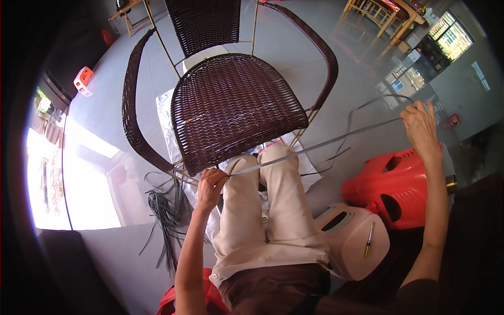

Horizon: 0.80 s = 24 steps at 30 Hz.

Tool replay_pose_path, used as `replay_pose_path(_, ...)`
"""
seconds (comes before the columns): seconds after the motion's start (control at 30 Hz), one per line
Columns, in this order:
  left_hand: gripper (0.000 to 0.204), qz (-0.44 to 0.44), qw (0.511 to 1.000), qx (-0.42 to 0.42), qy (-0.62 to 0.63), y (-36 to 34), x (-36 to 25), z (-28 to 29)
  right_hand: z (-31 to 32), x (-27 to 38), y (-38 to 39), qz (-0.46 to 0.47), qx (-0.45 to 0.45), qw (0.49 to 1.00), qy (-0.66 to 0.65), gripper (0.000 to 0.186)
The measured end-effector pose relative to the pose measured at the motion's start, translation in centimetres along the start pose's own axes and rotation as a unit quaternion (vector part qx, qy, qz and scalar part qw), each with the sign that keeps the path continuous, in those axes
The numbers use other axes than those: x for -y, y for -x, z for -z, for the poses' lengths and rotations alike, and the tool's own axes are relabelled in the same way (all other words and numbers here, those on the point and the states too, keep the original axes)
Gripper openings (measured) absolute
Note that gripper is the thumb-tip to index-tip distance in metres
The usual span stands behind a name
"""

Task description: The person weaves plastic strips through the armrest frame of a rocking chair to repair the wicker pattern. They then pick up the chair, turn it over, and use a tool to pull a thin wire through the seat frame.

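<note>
One head-worn fisheye view looks steeply down, close over the lap, with the wicker chair [231, 105] at 12 o'clock.

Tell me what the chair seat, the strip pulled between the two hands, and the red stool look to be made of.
Dark brown woven chair seat: probably synthetic rattan, glossy flat strands in a tight weave, on a thin pale metal-looking frame.
Long flat grey strip: likely plastic wicker cane, thin, smooth and taut between the left hand and right hand.
Red moulded stool: plastic, shiny with cut-out holes.
</note>
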<state>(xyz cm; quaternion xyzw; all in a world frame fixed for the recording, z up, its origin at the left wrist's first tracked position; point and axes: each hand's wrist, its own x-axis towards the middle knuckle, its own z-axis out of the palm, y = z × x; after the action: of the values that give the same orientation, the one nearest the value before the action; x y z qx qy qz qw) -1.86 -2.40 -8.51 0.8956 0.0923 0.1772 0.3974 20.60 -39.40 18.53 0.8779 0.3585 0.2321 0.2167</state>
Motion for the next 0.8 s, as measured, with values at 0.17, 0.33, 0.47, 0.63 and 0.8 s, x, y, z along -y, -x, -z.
replay_pose_path(0.17,0.008,-0.05,0.999,0.011,-0.013,1.0,-3.0,0.9,-0.5,0.9,3.5,-0.042,0.165,0.978,-0.121,0.031)
replay_pose_path(0.33,0.008,-0.077,0.995,0.055,0.028,2.8,-5.7,1.1,-0.3,13.5,1.3,0.161,0.069,0.865,-0.471,0.027)
replay_pose_path(0.47,0.007,-0.092,0.99,0.094,0.043,3.4,-8.5,1.4,-2.1,23.2,-0.2,0.237,0.101,0.752,-0.607,0.026)
replay_pose_path(0.63,0.005,-0.069,0.995,0.057,0.051,4.6,-8.8,3.1,-1.4,28.0,-2.2,0.316,0.309,0.654,-0.614,0.041)
replay_pose_path(0.8,0.004,0.038,0.993,0.059,0.095,4.2,-8.9,1.9,-1.7,28.8,1.2,0.244,0.085,0.74,-0.621,0.039)
